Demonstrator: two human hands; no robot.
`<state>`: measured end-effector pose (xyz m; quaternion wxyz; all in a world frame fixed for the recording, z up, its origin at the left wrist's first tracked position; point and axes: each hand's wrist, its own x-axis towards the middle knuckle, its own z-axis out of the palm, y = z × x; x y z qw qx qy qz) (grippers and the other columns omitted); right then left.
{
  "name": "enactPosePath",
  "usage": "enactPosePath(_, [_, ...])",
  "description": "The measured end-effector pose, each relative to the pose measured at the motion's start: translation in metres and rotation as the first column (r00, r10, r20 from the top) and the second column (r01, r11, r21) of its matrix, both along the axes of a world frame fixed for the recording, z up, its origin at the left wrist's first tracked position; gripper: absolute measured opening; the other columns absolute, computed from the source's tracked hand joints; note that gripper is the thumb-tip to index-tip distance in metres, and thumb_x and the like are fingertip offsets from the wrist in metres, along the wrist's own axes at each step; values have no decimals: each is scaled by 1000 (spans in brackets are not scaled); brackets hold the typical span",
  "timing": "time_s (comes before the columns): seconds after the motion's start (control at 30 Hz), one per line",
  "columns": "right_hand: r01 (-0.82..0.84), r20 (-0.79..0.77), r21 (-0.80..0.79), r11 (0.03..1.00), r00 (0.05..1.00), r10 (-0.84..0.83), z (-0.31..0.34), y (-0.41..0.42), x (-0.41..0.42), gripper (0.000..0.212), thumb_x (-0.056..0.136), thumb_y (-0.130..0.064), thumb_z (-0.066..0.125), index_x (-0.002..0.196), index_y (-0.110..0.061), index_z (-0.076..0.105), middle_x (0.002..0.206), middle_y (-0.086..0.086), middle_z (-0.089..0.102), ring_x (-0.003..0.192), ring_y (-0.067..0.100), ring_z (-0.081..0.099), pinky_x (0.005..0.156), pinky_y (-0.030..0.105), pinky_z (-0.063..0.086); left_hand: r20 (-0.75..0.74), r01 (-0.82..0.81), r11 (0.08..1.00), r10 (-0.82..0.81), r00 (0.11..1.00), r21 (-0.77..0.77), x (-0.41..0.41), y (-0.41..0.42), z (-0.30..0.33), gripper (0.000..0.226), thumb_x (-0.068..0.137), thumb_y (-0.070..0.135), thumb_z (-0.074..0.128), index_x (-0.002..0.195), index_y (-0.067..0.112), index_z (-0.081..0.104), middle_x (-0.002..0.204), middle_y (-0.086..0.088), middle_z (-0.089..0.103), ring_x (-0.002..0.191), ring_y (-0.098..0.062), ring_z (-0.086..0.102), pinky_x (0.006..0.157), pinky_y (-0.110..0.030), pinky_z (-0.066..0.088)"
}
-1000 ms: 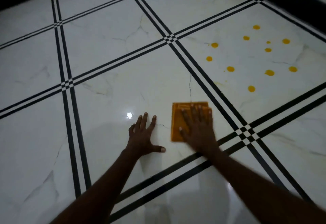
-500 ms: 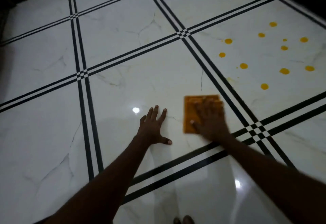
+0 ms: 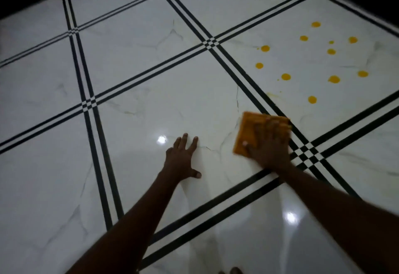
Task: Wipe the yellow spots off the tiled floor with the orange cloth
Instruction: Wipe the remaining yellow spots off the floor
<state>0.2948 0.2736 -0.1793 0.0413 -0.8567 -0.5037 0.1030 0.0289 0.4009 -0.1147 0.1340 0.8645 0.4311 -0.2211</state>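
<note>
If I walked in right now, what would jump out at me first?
Probably the yellow spots scattered across one white tile at the upper right of the tiled floor. Next, the orange cloth, pressed flat under the right hand just short of them, while the left hand rests spread on the floor beside it.

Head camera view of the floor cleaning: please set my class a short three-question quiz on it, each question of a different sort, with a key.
1. True or false: the orange cloth already covers the nearest yellow spot.
2. Which hand presses the cloth flat? A) left hand B) right hand C) both
3. Fill in: the left hand rests with fingers spread on the bare ____.

Key: 1 false, the spot lies uncovered beyond the black stripes; 2 B; 3 floor.
</note>
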Motion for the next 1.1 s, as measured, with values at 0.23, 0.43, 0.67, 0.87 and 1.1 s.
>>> enactPosePath(0.23, [282, -67, 33, 959, 958, -280, 7, -60, -68, 92, 88, -76, 22, 161, -20, 12, 165, 23, 11, 152, 47, 8, 118, 70, 2, 130, 57, 998, -56, 990, -6, 48, 11, -4, 119, 73, 68, 69, 158, 21, 0, 164, -15, -10, 151, -34, -7, 119, -52, 15])
enactPosePath(0.43, [242, 82, 75, 967, 965, -247, -6, 18, 53, 90, 93, -75, 11, 157, -15, 28, 159, 28, 30, 144, 51, 30, 114, 71, 20, 148, 61, 991, -78, 986, 120, 82, 54, -8, 97, 88, 64, 53, 158, 20, 4, 165, -15, -7, 152, -33, -3, 118, -50, 18])
enactPosePath(0.67, [540, -26, 61, 840, 842, -539, 2, -6, -8, 91, 90, -73, 29, 161, -18, 12, 165, 23, 13, 151, 47, 10, 118, 71, 6, 154, 161, 984, -170, 973, 71, 122, 74, -15, 117, 77, 70, 62, 158, 18, -4, 163, -16, -14, 151, -33, -9, 120, -51, 11])
enactPosePath(0.87, [102, -18, -125, 987, 994, -105, 14, 93, 83, 94, 83, -80, 19, 161, -27, 12, 168, 17, 8, 154, 42, 5, 119, 67, 2, 21, 176, 984, -176, 984, -7, 138, 105, -16, 141, 61, 67, 79, 156, 18, -14, 162, -17, -20, 150, -36, -14, 120, -55, 7])
enactPosePath(1.1, [-92, -151, -563, 822, 988, 7, 170, 129, 166, 74, 96, -63, 47, 152, -15, 37, 151, 15, 48, 135, 32, 48, 107, 37, 40, -98, 186, 980, -193, 976, -70, 160, 113, 18, 134, 62, 45, 89, 156, 10, 0, 162, -20, -3, 149, -41, 5, 114, -57, 29])
